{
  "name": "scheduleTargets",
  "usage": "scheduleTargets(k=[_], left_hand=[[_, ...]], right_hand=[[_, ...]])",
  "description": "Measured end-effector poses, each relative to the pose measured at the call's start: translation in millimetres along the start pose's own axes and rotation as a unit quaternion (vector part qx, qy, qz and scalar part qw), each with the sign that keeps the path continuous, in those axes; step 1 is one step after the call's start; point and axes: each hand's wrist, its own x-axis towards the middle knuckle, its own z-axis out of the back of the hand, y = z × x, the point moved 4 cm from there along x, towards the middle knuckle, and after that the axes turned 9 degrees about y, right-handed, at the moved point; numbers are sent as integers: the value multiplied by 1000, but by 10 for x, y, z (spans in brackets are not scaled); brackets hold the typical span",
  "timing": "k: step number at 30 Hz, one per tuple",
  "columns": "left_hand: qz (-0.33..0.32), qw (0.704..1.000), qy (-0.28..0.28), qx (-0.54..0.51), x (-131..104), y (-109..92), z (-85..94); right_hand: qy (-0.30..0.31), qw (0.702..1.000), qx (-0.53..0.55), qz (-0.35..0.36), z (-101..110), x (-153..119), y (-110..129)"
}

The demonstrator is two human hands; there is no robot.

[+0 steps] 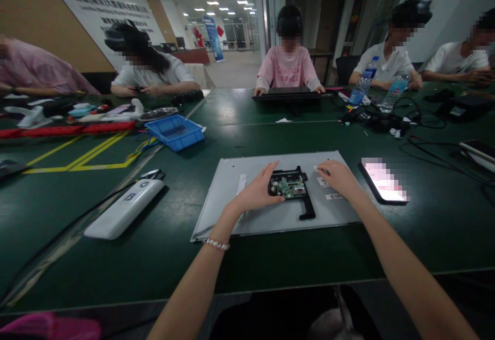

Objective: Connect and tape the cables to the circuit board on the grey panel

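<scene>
A flat grey metal panel (270, 221) lies on the green table in front of me. On its middle rests a black plastic frame (308, 207) holding a green circuit board (292, 188). My left hand (260, 190) touches the frame's left side, its thumb and fingers spread apart around that edge. To the right of the frame, my right hand (338, 175) is closed in a pinch above the panel, near small white labels (333, 196). Something small and pale shows at its fingertips, too small to name.
Left of the panel lie a white power bank (126, 208) with a cable and a blue basket (176, 131). A lit phone (382, 180) lies at the right. Bottles (363, 82), cables and several people are across the table (247, 108).
</scene>
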Motion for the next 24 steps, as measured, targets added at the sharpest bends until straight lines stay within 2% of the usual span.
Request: scheduleTargets(k=[4, 10, 17, 24], left_hand=[[2, 1000, 2, 3, 1, -8, 2], [14, 1000, 6, -8, 3, 3, -11], [18, 1000, -1, -15, 13, 40, -32], [34, 999, 6, -15, -2, 32, -30]], right_hand=[[-16, 1000, 15, -11, 44, -18, -7], [8, 1000, 4, 16, 9, -10, 6], [11, 999, -46, -20, 2, 24, 36], [-15, 999, -26, -44, -17, 28, -28]])
